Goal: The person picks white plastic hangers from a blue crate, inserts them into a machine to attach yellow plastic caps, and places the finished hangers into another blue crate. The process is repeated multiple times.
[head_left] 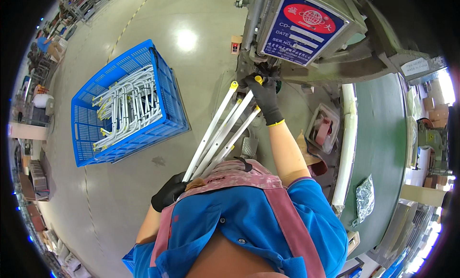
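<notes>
My left hand (171, 191), in a black glove, is closed around the lower part of several white metal tubes (207, 134) with yellow end caps. The tubes fan out upward and away from me, in front of my apron. My right hand (264, 97), also black-gloved, is closed on the far end of one tube, whose yellow tip (258, 79) shows between the fingers. This end is beside the dark working head (262, 67) of a machine. The fingers of my left hand are partly hidden by the tubes and apron.
A blue plastic crate (172, 105) at left on the floor holds many bent white tubes (129, 103). The machine body (354, 31) overhangs at upper right. A green surface (378, 148) with a plastic bag (364, 200) lies at right. A pale bin (324, 129) stands below the machine.
</notes>
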`<state>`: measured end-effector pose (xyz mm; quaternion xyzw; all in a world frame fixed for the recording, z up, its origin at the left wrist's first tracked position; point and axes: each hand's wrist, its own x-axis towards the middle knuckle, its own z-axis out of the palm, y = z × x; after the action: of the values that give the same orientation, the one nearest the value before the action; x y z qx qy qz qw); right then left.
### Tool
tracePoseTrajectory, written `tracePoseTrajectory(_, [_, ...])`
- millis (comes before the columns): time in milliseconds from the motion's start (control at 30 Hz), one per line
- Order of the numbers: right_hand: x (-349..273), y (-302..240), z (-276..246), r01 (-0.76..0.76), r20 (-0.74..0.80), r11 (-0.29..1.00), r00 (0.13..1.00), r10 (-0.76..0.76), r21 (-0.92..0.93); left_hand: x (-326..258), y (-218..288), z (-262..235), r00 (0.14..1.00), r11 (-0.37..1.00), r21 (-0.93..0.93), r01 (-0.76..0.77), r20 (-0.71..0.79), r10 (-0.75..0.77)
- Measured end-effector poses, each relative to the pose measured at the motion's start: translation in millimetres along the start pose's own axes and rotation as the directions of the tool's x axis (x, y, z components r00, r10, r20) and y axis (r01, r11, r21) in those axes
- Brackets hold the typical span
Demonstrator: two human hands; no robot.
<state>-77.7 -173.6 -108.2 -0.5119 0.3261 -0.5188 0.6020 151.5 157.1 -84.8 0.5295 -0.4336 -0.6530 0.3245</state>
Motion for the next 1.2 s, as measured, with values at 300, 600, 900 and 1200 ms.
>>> tracePoseTrajectory(300, [2.5, -10.0, -1.6, 0.092, 0.042, 0.978, 0.995, -0.085, -0.188, -2.2, 55.0, 0.3, 0.976, 0.963, -0.173, 0.206, -0.030, -0.214])
tracePoseTrajectory(600, [5.1, -18.7, 16.2, 0.014, -0.078, 0.998, 0.997, -0.009, 0.062, 9.7, 25.8, -18.8, 0.990, 0.992, -0.107, 0.068, 0.127, -0.054])
tracePoseTrajectory(900, [2.4, 1.0, 3.1, 0.022, -0.055, 0.995, 0.998, -0.016, 0.097, 10.8, 33.4, -31.5, 0.973, 0.986, 0.041, 0.164, 0.158, -0.168])
tracePoseTrajectory(1200, [4.5, 4.7, -2.6, -0.146, -0.104, 0.988, 0.985, 0.140, -0.052, 15.2, 44.3, -50.1, 0.969, 0.981, -0.144, 0.130, 0.229, -0.095])
